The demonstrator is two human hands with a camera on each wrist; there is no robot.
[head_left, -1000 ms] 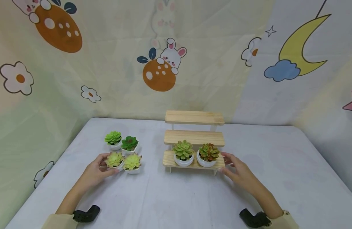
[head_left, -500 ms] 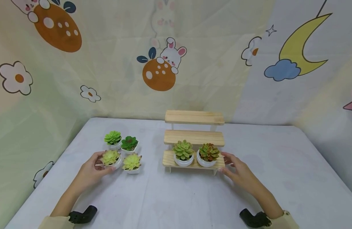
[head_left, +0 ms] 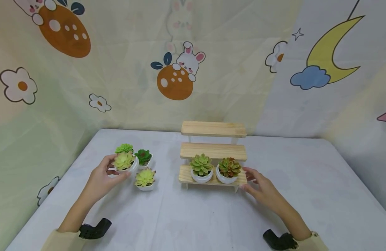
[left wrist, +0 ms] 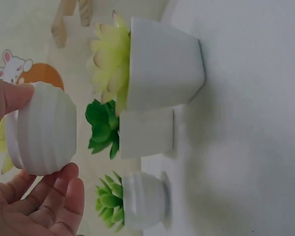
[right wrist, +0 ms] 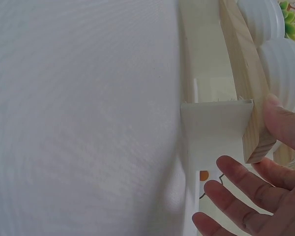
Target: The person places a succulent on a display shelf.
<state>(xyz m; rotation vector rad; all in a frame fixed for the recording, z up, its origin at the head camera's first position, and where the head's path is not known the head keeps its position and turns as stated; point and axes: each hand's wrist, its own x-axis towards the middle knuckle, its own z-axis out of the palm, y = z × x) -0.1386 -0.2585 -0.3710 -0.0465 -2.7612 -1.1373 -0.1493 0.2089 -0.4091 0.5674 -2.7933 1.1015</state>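
My left hand (head_left: 102, 179) grips a small potted succulent (head_left: 124, 161) with pale yellow-green leaves, raised off the table. In the left wrist view its round ribbed white pot (left wrist: 45, 130) sits between thumb and fingers. Behind and beside it stand a bright green succulent (head_left: 125, 147), a dark green succulent (head_left: 143, 157) and a yellow-green succulent in a square pot (head_left: 145, 178). At the right end of a three-tier wooden plant stand (head_left: 213, 151), my right hand (head_left: 262, 186) pinches the lowest board (right wrist: 248, 73) between thumb and index finger, other fingers spread.
On the stand's lowest board sit a green succulent (head_left: 201, 165) and a red-tinged succulent (head_left: 229, 168), both in round white pots. White cloth covers the table (head_left: 186, 219). A printed fabric backdrop (head_left: 230, 69) rises behind and at both sides.
My left hand has drawn the pale succulent leftward from the group, then lifted it up and away from me, over the bright green one. The right hand stays at the stand.
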